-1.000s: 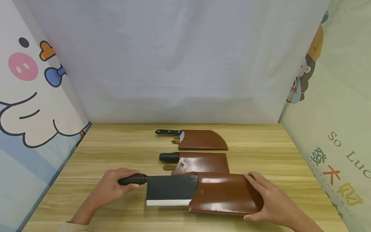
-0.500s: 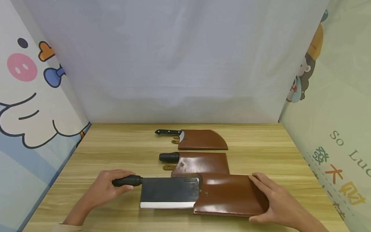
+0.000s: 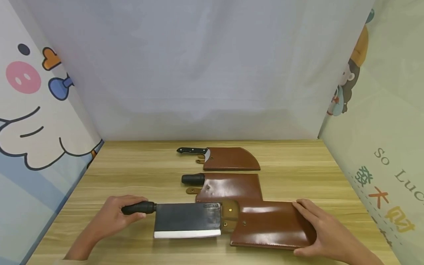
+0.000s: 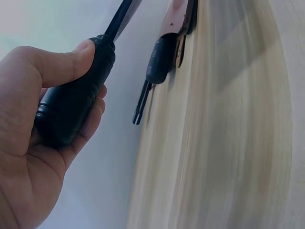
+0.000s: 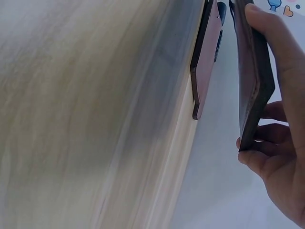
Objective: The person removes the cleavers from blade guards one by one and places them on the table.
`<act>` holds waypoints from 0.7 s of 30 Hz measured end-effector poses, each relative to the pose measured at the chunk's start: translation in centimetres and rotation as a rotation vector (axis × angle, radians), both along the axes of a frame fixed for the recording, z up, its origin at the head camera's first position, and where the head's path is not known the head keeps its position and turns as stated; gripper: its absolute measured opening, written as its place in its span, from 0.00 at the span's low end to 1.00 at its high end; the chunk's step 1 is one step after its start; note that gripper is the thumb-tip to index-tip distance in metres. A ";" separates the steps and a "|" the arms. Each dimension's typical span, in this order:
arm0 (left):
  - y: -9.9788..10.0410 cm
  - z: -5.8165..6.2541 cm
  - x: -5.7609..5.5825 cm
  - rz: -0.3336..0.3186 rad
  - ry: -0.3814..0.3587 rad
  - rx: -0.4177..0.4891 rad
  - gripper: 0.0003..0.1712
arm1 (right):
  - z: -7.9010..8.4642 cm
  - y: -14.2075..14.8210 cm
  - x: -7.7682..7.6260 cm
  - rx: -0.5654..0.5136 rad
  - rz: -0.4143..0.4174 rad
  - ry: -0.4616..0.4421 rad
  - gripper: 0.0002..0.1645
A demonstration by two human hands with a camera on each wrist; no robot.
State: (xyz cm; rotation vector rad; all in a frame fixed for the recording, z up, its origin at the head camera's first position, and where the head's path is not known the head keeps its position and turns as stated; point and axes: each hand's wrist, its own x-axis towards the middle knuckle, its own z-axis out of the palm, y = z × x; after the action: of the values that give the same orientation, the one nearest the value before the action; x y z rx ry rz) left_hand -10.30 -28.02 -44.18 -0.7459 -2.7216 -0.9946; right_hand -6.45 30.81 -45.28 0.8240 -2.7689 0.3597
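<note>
In the head view my left hand [image 3: 116, 213] grips the black handle of a cleaver [image 3: 187, 219], its dark blade pointing right with a bright edge toward me. The left wrist view shows the thumb and fingers wrapped round that handle [image 4: 78, 95]. My right hand [image 3: 326, 233] holds the far end of a brown leather sheath [image 3: 269, 224], thumb on the near edge and fingers on the far edge. The right wrist view shows the sheath [image 5: 255, 81] held between thumb and fingers, above the table. Blade tip and sheath mouth lie side by side, with the sheath's tan strap [image 3: 230, 209] showing between them.
Behind them, a sheathed cleaver [image 3: 232, 186] with a black handle lies on the wooden table [image 3: 132, 173]. Farther back lies another sheathed cleaver [image 3: 232, 159] with a riveted handle. A pale curtain [image 3: 205, 73] hangs behind, and printed walls stand at both sides.
The blade has slid leftward out of the sheath as my left hand moved left. My right hand has carried the sheath a little to the right, uncovering its strap.
</note>
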 end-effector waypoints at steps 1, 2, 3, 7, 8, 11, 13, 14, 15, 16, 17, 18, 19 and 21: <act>-0.1 0.0 0.0 -0.003 -0.001 -0.001 0.20 | 0.1 0.1 0.1 0.002 -0.002 -0.013 0.72; -0.3 -0.1 0.1 -0.005 -0.004 0.000 0.20 | 0.1 0.3 0.2 0.005 -0.003 -0.026 0.72; -0.4 -0.1 0.1 -0.006 -0.003 -0.002 0.20 | 0.1 0.4 0.3 0.007 -0.002 -0.034 0.72; -0.8 -0.5 0.2 -0.006 -0.005 -0.008 0.20 | 0.0 0.9 0.6 0.008 0.017 -0.040 0.72; -0.9 -0.6 0.3 -0.003 -0.010 -0.008 0.20 | -0.1 1.0 0.6 0.010 0.022 -0.039 0.73; -1.0 -1.0 0.3 -0.003 -0.036 -0.006 0.21 | -0.4 1.2 0.8 0.010 0.031 -0.049 0.73; -1.1 -1.2 0.3 0.002 -0.057 -0.012 0.21 | -0.5 1.2 0.9 0.008 0.034 -0.056 0.72; -1.1 -1.4 0.3 0.002 -0.064 -0.017 0.21 | -0.6 1.2 0.9 0.007 0.034 -0.065 0.72; -1.1 -1.6 0.3 0.001 -0.065 -0.024 0.21 | -0.6 1.1 0.9 0.011 0.030 -0.073 0.72; -1.1 -1.7 0.2 -0.001 -0.068 -0.029 0.21 | -0.7 1.1 0.9 0.012 0.026 -0.081 0.71; -1.1 -1.9 0.2 -0.005 -0.064 -0.031 0.21 | -0.7 1.1 0.9 0.014 0.020 -0.093 0.71; -1.1 -2.0 0.2 -0.014 -0.061 -0.032 0.21 | -0.7 1.0 1.0 0.017 0.015 -0.103 0.71; -1.1 -2.2 0.2 -0.016 -0.059 -0.036 0.21 | -0.7 1.0 1.0 0.022 0.007 -0.120 0.71; -1.1 -2.4 0.2 -0.028 -0.065 -0.039 0.21 | -0.7 0.9 1.1 0.031 -0.005 -0.139 0.71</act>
State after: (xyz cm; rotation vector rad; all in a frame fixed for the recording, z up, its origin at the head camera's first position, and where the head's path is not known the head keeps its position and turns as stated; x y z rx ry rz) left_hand -10.05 -29.11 -46.53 -0.7740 -2.8008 -0.9905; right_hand -5.38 31.72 -45.99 0.8290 -2.9113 0.3877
